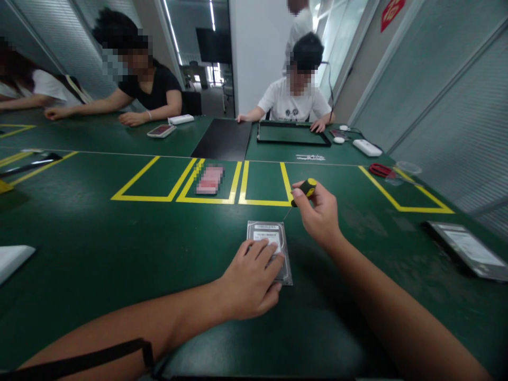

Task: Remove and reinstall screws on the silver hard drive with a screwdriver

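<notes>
Green surface (138,243), marked with yellow tape (206,201), stretches away to a person (291,106) in white opposite. On it, near the middle, a hard drive (281,238) lies flat. The left hand (254,278) is spread palm down over the drive; the right hand (321,211) pinches a yellow-and-black screwdriver (305,191), its tip at the far right corner (whether it touches is too fine to tell). Work seems early: the drive looks whole, its labels (262,235) in place, though loosened screws wouldn't show. Label print is unreadable; a red sign (392,14) bears one character, apparently 福.
</notes>
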{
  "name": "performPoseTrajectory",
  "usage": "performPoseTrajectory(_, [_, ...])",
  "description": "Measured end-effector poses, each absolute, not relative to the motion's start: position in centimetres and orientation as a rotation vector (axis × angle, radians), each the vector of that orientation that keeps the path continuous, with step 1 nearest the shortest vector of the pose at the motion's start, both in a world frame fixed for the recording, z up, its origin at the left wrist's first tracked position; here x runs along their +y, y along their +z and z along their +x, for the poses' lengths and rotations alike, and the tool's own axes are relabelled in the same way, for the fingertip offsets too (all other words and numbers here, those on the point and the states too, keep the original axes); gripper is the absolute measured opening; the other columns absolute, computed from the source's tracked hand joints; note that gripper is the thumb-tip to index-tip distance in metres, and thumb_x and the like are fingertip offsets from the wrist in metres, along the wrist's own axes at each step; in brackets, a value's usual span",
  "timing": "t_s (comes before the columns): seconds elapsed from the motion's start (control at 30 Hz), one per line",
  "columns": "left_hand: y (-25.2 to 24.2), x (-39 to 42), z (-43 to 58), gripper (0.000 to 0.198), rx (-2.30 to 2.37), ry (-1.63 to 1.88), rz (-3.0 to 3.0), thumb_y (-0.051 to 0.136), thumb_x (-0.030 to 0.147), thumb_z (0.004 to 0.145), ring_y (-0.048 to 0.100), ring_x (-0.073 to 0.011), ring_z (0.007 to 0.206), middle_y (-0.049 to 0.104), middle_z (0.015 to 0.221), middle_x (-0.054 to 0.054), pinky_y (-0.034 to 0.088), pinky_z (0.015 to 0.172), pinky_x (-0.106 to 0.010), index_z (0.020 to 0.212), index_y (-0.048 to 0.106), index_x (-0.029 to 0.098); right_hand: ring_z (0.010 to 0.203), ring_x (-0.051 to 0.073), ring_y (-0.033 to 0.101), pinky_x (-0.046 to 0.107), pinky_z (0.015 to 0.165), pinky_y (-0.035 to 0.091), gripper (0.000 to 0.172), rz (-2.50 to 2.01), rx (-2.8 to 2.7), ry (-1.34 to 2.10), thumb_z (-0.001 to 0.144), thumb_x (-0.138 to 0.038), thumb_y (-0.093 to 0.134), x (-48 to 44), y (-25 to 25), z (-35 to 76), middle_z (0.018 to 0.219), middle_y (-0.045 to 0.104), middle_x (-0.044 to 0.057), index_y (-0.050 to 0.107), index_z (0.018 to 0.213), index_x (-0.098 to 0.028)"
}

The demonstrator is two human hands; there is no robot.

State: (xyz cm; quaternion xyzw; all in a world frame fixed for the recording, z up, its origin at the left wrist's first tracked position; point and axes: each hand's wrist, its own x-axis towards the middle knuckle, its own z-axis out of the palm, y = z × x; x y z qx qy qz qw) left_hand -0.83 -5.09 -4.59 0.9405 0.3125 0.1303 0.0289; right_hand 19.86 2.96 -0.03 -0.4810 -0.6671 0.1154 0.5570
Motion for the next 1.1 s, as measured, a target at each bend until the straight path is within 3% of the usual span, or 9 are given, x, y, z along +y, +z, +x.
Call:
performPoseTrajectory(0.2, [-4.7, -5.1, -0.9, 0.053, 0.974, 0.379, 2.911, 0.047, 0.045, 0.094, 0.039, -0.0367, 0.135, 0.049, 0.146, -0.014, 0.031, 0.11, -0.058, 0.14, 0.05, 0.016, 0.064, 0.012, 0.049, 0.026, 0.06, 0.04, 0.03, -1.232, -1.634, 0.208, 0.093, -0.045, 0.058, 2.5, 1.5, 20.3, 0.075, 0.058, 0.001, 0.067, 0.098, -0.018])
performPoseTrajectory(0.3, [-4.7, -5.1, -1.0, 0.056, 0.964, 0.348, 2.918, 0.047, 0.047, 0.095, 0.038, -0.0371, 0.137, 0.047, 0.148, -0.014, 0.03, 0.111, -0.058, 0.141, 0.048, 0.016, 0.066, 0.012, 0.051, 0.026, 0.061, 0.04, 0.026, -1.25, -1.681, 0.245, 0.092, -0.042, 0.059, 2.2, 2.7, 20.5, 0.077, 0.06, 0.002, 0.065, 0.094, -0.017])
performPoseTrajectory(0.53, [-5.0, -5.2, -1.3, 0.056, 0.967, 0.32, 2.908, 0.044, 0.048, 0.099, 0.033, -0.0372, 0.141, 0.043, 0.152, -0.014, 0.027, 0.114, -0.058, 0.145, 0.044, 0.016, 0.073, 0.018, 0.06, 0.03, 0.066, 0.045, 0.019, -1.401, -1.804, 0.096, 0.085, -0.036, 0.065, 0.6, 6.2, 22.7, 0.089, 0.068, 0.004, 0.068, 0.096, -0.021])
performPoseTrajectory(0.63, [-5.1, -5.3, -1.3, 0.056, 0.97, 0.331, 2.874, 0.045, 0.047, 0.099, 0.031, -0.036, 0.143, 0.041, 0.154, -0.012, 0.026, 0.115, -0.056, 0.145, 0.043, 0.017, 0.089, 0.024, 0.065, 0.039, 0.079, 0.05, 0.02, -1.421, -1.921, -0.011, 0.085, -0.034, 0.063, 0.0, 6.5, 24.3, 0.1, 0.07, 0.005, 0.068, 0.101, -0.023])
performPoseTrajectory(0.77, [-5.1, -5.4, -1.3, 0.055, 0.973, 0.344, 2.847, 0.048, 0.046, 0.099, 0.03, -0.0348, 0.143, 0.041, 0.155, -0.011, 0.025, 0.117, -0.055, 0.146, 0.042, 0.017, 0.108, 0.027, 0.064, 0.045, 0.094, 0.051, 0.019, -1.368, -2.123, -0.046, 0.087, -0.027, 0.055, -1.1, 4.9, 25.7, 0.115, 0.067, 0.008, 0.066, 0.101, -0.022])
performPoseTrajectory(1.1, [-5.0, -5.2, -1.3, 0.056, 0.958, 0.344, 2.827, 0.049, 0.045, 0.099, 0.03, -0.0354, 0.143, 0.041, 0.154, -0.011, 0.025, 0.117, -0.056, 0.146, 0.041, 0.017, 0.125, 0.027, 0.057, 0.042, 0.101, 0.054, 0.046, -1.482, -2.46, -0.191, 0.086, -0.002, 0.037, -3.3, -3.7, 28.0, 0.142, 0.05, 0.016, 0.064, 0.12, -0.016])
